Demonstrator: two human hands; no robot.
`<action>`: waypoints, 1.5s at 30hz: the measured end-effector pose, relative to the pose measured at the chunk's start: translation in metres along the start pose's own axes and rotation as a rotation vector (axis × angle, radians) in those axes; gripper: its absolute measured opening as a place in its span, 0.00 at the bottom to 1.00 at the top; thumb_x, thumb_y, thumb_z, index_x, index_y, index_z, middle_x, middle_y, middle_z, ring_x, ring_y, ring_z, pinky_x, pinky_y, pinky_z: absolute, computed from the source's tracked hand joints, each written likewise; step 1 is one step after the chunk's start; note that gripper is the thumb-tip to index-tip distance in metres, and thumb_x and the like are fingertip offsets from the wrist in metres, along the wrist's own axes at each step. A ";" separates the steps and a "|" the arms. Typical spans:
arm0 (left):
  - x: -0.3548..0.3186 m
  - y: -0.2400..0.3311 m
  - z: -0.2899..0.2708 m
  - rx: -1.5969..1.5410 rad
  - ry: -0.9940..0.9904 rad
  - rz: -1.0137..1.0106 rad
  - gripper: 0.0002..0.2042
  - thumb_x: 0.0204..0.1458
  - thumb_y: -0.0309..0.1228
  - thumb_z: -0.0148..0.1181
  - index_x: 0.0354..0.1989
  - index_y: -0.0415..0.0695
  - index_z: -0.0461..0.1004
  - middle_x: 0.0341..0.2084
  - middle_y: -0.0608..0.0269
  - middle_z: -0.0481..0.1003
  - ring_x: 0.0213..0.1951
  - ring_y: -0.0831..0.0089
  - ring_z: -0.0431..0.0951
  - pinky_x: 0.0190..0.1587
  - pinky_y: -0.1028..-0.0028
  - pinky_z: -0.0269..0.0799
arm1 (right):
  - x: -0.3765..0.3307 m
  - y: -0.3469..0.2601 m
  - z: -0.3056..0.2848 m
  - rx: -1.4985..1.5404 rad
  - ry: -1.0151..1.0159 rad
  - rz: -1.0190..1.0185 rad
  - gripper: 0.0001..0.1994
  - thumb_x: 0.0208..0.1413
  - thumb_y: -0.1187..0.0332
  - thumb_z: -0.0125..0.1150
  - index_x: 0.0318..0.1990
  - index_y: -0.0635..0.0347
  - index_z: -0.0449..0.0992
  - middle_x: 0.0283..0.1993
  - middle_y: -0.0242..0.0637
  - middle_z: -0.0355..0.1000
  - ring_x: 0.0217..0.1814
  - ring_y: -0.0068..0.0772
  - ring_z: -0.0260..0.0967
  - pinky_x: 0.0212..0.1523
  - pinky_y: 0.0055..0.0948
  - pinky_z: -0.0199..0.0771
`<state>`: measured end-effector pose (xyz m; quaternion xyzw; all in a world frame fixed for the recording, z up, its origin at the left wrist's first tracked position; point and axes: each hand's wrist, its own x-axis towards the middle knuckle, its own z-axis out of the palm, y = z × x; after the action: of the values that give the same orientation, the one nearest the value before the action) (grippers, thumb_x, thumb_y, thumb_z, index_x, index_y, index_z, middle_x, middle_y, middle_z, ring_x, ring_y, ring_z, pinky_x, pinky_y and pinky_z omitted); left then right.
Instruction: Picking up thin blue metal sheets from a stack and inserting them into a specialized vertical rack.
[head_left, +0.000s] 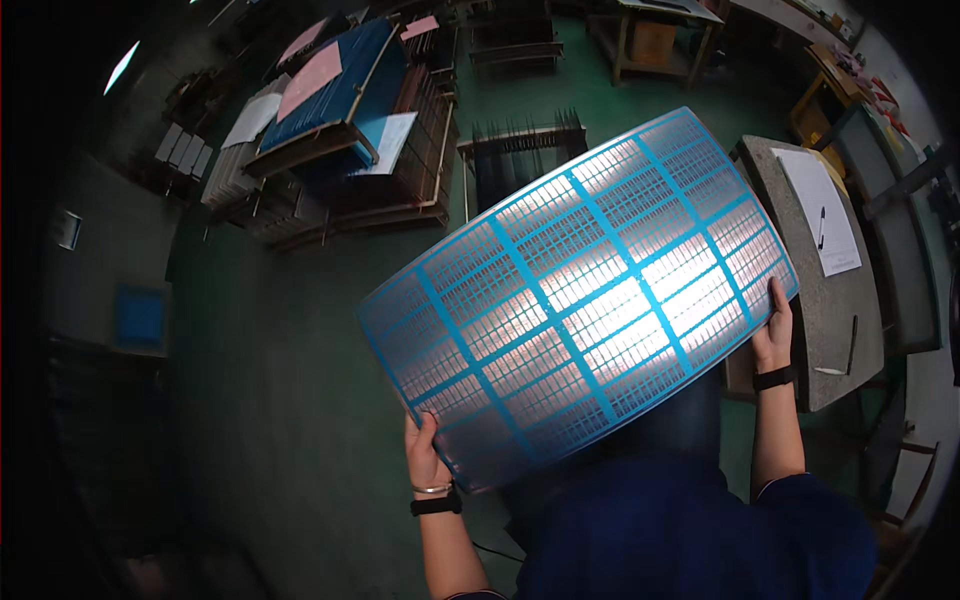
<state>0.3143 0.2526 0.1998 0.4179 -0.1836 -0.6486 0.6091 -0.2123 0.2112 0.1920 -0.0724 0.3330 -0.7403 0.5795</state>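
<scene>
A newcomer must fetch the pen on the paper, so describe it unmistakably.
Find the large shiny panel, then the grey table to its right, beside the right hand. On that table lies white paper, with the pen on it. Unlike the thin dark stick on the bare tabletop, the pen rests on the paper.

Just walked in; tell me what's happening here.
A person is holding up a large thin panel with a blue grid pattern, the left hand and right hand gripping its opposite ends. To the right, a pen lies on white paper on a table. Ahead to the left, a pink sheet tops a blue stack.
</scene>
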 end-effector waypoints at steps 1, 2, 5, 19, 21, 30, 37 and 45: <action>0.001 -0.001 -0.009 -0.004 0.008 -0.020 0.18 0.59 0.28 0.49 0.57 0.41 0.60 0.47 0.62 0.70 0.47 0.72 0.71 0.52 0.69 0.67 | -0.010 0.000 -0.008 -0.028 0.018 0.008 0.18 0.61 0.66 0.48 0.55 0.68 0.64 0.55 0.44 0.67 0.57 0.38 0.65 0.58 0.36 0.64; 0.003 -0.001 -0.019 0.048 0.038 -0.004 0.13 0.59 0.29 0.49 0.51 0.41 0.65 0.42 0.64 0.72 0.43 0.74 0.72 0.48 0.72 0.68 | -0.020 0.002 -0.015 -0.057 0.032 0.016 0.18 0.61 0.68 0.48 0.56 0.68 0.63 0.56 0.44 0.67 0.57 0.38 0.65 0.58 0.36 0.64; 0.008 -0.009 -0.054 0.188 0.148 0.024 0.07 0.60 0.31 0.49 0.39 0.41 0.70 0.33 0.68 0.74 0.35 0.78 0.73 0.41 0.76 0.70 | -0.040 0.010 -0.028 -0.095 0.025 0.119 0.19 0.57 0.74 0.50 0.57 0.66 0.62 0.57 0.44 0.65 0.59 0.41 0.63 0.60 0.40 0.63; 0.025 -0.036 -0.050 0.603 0.590 0.149 0.17 0.61 0.42 0.45 0.30 0.41 0.68 0.25 0.72 0.67 0.30 0.82 0.68 0.37 0.78 0.68 | -0.046 -0.060 0.002 -0.206 -0.166 -0.023 0.28 0.65 0.54 0.33 0.63 0.69 0.52 0.58 0.54 0.62 0.60 0.41 0.63 0.57 0.36 0.67; 0.025 -0.033 -0.068 0.602 0.511 0.032 0.22 0.60 0.45 0.45 0.46 0.34 0.69 0.39 0.58 0.72 0.42 0.71 0.72 0.48 0.70 0.68 | -0.047 -0.063 0.010 -0.222 -0.245 -0.017 0.28 0.65 0.54 0.32 0.63 0.69 0.54 0.57 0.55 0.64 0.59 0.43 0.64 0.57 0.37 0.68; 0.025 -0.033 -0.043 0.950 0.836 0.177 0.29 0.59 0.47 0.44 0.56 0.31 0.62 0.53 0.44 0.66 0.53 0.57 0.69 0.56 0.60 0.65 | -0.056 -0.069 0.038 -0.404 -0.255 -0.075 0.26 0.65 0.57 0.36 0.63 0.69 0.54 0.52 0.59 0.68 0.54 0.42 0.69 0.52 0.34 0.71; 0.013 -0.003 -0.008 0.603 0.567 0.356 0.16 0.61 0.38 0.45 0.24 0.42 0.65 0.20 0.74 0.62 0.24 0.84 0.63 0.26 0.79 0.63 | -0.047 -0.091 0.037 -0.940 -0.108 -0.006 0.21 0.62 0.56 0.48 0.53 0.63 0.69 0.27 0.23 0.64 0.25 0.12 0.56 0.26 0.13 0.56; -0.012 0.033 0.038 0.505 0.424 0.463 0.12 0.60 0.32 0.48 0.23 0.45 0.65 0.20 0.75 0.65 0.24 0.86 0.62 0.26 0.83 0.59 | -0.008 -0.064 0.019 -1.004 0.026 -0.217 0.12 0.61 0.64 0.49 0.41 0.63 0.73 0.36 0.25 0.70 0.39 0.16 0.64 0.42 0.18 0.64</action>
<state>0.3054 0.2474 0.2507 0.6267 -0.2967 -0.3281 0.6415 -0.2524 0.2173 0.2453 -0.3668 0.6450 -0.5461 0.3889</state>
